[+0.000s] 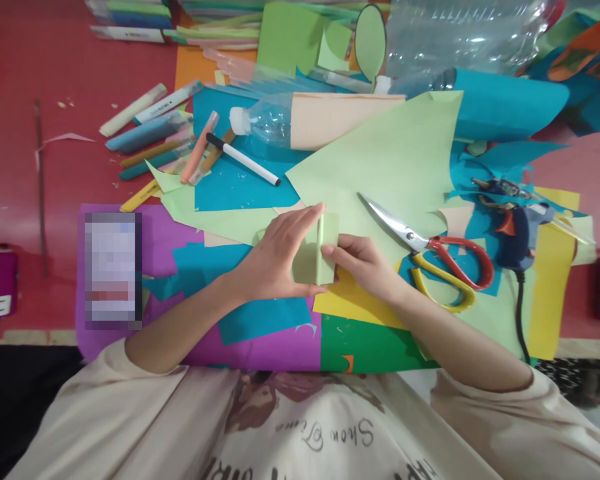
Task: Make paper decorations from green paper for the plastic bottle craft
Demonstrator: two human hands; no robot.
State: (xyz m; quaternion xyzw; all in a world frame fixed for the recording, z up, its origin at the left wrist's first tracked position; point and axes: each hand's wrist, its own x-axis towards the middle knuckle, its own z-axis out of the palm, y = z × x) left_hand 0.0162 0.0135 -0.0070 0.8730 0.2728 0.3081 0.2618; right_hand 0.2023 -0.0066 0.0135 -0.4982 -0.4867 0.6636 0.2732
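A small piece of pale green paper (329, 250), folded along one edge, is held upright between both hands. My left hand (285, 257) grips it from the left, thumb at its lower end and fingers at its upper end. From the right, my right hand (363, 260) pinches the piece between thumb and fingers. Beneath the hands lie a large light green sheet (380, 160) and a yellow sheet (365, 303). Just right of my right hand are scissors (415, 240) with one red and one yellow handle, blades apart.
A bottle wrapped in peach paper (345, 120) lies behind the hands, with a white marker (245, 160) near it. Several markers (150, 133) are spread at the back left. A blue glue gun (520, 233) with a black cord lies right. A phone (111, 267) rests on purple paper.
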